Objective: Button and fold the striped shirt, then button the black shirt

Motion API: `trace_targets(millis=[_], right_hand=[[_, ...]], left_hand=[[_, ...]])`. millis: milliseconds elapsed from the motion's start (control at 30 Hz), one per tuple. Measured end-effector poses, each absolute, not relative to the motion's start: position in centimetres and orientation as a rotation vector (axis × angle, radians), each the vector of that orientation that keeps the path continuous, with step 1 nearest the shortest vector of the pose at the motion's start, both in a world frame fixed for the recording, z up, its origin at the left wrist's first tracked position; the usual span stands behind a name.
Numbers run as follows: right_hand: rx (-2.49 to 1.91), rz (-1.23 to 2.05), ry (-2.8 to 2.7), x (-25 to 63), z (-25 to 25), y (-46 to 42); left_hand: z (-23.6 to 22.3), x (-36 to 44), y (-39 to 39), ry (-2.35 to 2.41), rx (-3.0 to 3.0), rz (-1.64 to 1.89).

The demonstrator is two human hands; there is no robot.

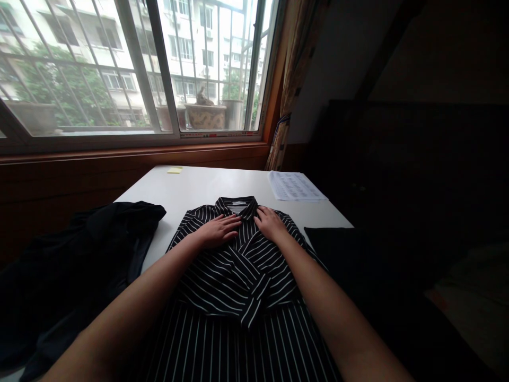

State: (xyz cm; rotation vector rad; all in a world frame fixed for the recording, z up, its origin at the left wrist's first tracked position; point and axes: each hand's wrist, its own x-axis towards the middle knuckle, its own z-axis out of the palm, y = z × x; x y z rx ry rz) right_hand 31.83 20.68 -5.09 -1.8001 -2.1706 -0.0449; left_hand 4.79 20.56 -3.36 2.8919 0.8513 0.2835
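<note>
A black shirt with white stripes [222, 281] lies front up on the white table [222, 183], its collar toward the window. Both sleeves are folded in across the chest, and one cuff rests near the middle. My left hand [220, 229] lies flat on the shirt just below the left side of the collar, fingers stretched out. On the other side, my right hand [270, 220] rests with its fingertips by the collar's right edge, fingers extended and slightly bent. Neither hand grips the cloth. The shirt's lower part runs toward me between my forearms.
Dark crumpled clothing [91, 249] covers the table's left side. A dark flat cloth [334, 244] lies at the right edge. Printed sheets [296, 185] sit at the back right, a yellow sticky note [175, 170] at the back left. A barred window [159, 69] stands behind.
</note>
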Motion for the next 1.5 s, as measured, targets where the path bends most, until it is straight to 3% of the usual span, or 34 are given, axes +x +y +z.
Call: trace_targets(millis=[400, 533, 867, 1200, 1500], right_hand=[[-1.786, -0.017, -2.168, 32.0, -5.1, 21.0], [-1.782, -0.014, -2.148, 31.9, -5.0, 20.9], [-1.735, -0.054, -2.102, 31.7, -4.5, 20.0], [-1.360, -0.003, -2.421, 30.9, -3.3, 19.2], [-1.341, 0.046, -2.456, 31.1, -3.8, 19.8]], left_hand=[[-2.5, 4.8, 20.1, 0.885, 2.951, 0.358], [-2.6, 4.6, 20.1, 1.084, 2.903, 0.460], [-3.8, 4.7, 21.4, 1.409, 2.713, 0.328], [-4.3, 5.0, 22.1, 1.568, 2.612, 0.311], [-4.4, 4.6, 21.8, 1.609, 2.591, 0.522]])
